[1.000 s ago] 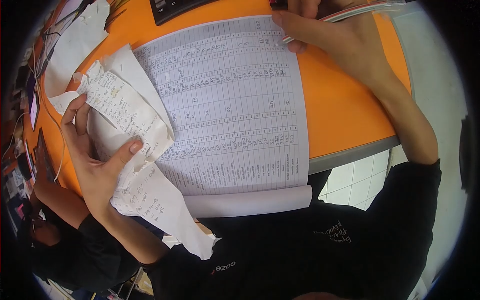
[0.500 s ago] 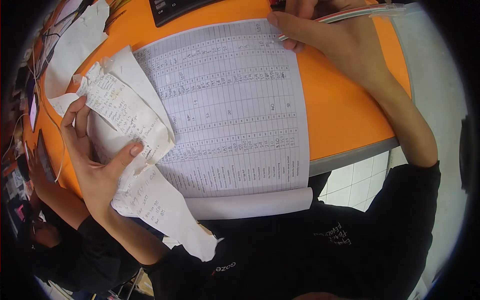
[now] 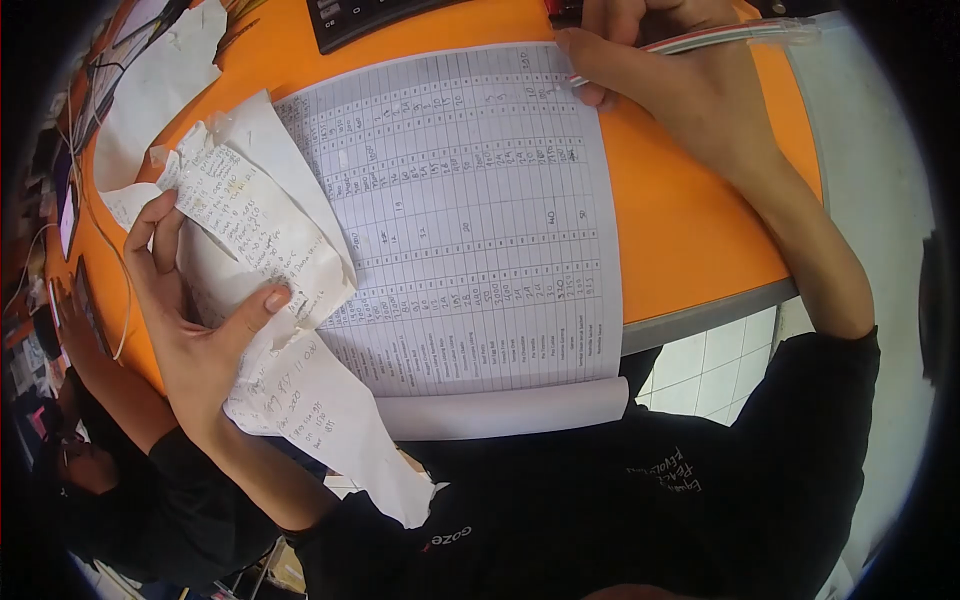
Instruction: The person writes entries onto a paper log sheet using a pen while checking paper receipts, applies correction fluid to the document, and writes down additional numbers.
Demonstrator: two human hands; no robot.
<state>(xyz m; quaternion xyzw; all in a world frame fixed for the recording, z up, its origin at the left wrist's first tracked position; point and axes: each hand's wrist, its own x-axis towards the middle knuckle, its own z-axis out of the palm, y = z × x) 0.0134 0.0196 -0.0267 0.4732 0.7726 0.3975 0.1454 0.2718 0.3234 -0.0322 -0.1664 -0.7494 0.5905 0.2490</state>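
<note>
My left hand [image 3: 200, 340] grips a long, creased handwritten paper strip [image 3: 235, 205], the thumb pressing on its face and the fingertips at its far edge. The strip's lower end [image 3: 310, 415] hangs past my wrist. Under it lies a printed table sheet [image 3: 470, 230] with rows of item names and handwritten numbers; its near edge curls up in a roll. At the sheet's upper right corner, my right hand [image 3: 680, 90] holds a striped pen [image 3: 720, 35], tip close to the last filled column. The strip covers part of the sheet's left side.
A black calculator [image 3: 370, 15] sits at the top of the orange table [image 3: 690, 250]. More crumpled paper [image 3: 160, 90], cables [image 3: 105, 240] and a phone-like device [image 3: 70, 220] are on the left. Another person's hand [image 3: 75, 330] is at far left. The grey table edge [image 3: 710, 315] runs by my right arm.
The view has shifted slightly, moving the calculator and sheet a little right and down in it. My right hand and pen have moved slightly; both hands keep their hold.
</note>
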